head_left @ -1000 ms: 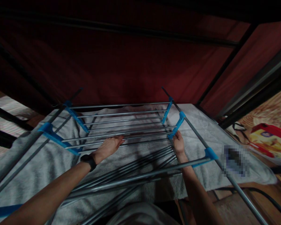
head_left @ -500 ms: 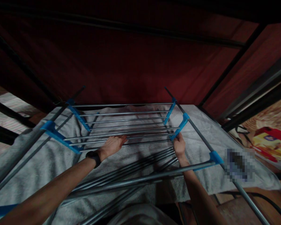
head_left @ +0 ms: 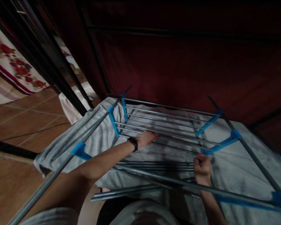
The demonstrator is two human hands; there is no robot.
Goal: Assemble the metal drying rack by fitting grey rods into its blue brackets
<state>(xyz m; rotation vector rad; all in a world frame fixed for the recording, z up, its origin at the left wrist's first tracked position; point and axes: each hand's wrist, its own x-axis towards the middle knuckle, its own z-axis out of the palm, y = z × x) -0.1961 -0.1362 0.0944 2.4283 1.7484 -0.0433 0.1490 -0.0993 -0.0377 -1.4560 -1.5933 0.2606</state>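
A rack of thin grey metal rods (head_left: 168,118) with blue plastic brackets stands over a grey towel-like cloth. My left hand (head_left: 147,138), with a dark band on its wrist, lies with fingers stretched out across the front rods. Just below the tip of the front right blue bracket (head_left: 224,145), my right hand (head_left: 202,168) is closed, fingers curled; what they hold is hidden. Several loose metal tubes (head_left: 154,166) lie between my arms. A thicker crossbar (head_left: 168,179) passes in front of them, over my right forearm.
The grey cloth (head_left: 227,175) spreads beneath the rack. A dark red panel (head_left: 178,68) with black bars rises behind it. On the left are a tiled floor (head_left: 25,125), a thin cable (head_left: 37,129), black frame posts and a flowered cloth (head_left: 18,65).
My view has swung left, so the rack appears farther right and the tiled floor shows. My right hand has come off the bracket's tip to just below it. My left hand stays on the rods.
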